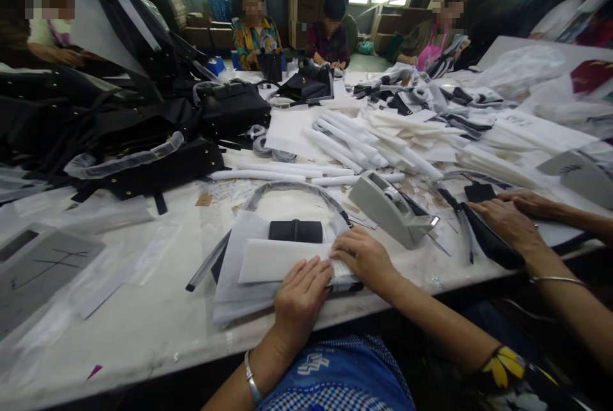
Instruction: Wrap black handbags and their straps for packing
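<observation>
Head camera: a bundle of white sheeting (230, 299) lies near the front edge of the pale table (158, 321), with a folded white strip (272, 263) across it and a black rolled piece (295, 231) just beyond the strip. The person's left hand (301, 293) lies flat on the strip, fingers straight and together, gripping nothing; the right hand (366, 258) is at the bundle's right end, fingers bent over clear wrapping (341, 272), though whether they pinch it cannot be told. A plastic-wrapped handle (292, 186) arches behind the black piece. Close beyond the right hand, a grey tape dispenser (387, 210) blocks the space to that side, and farther right a co-worker's hands (507, 226) rest on a black item (488, 239). White rolls (258, 175) and a heap of white tubes (354, 140) crowd the middle of the table, with paper scraps (230, 195) littered in front. Black bags (163, 171) pile up on the left, above loose plastic film (158, 251) and a grey block (48, 261). Along the far side, three people (261, 34) sit behind more black bags and wrapped straps (431, 92).
</observation>
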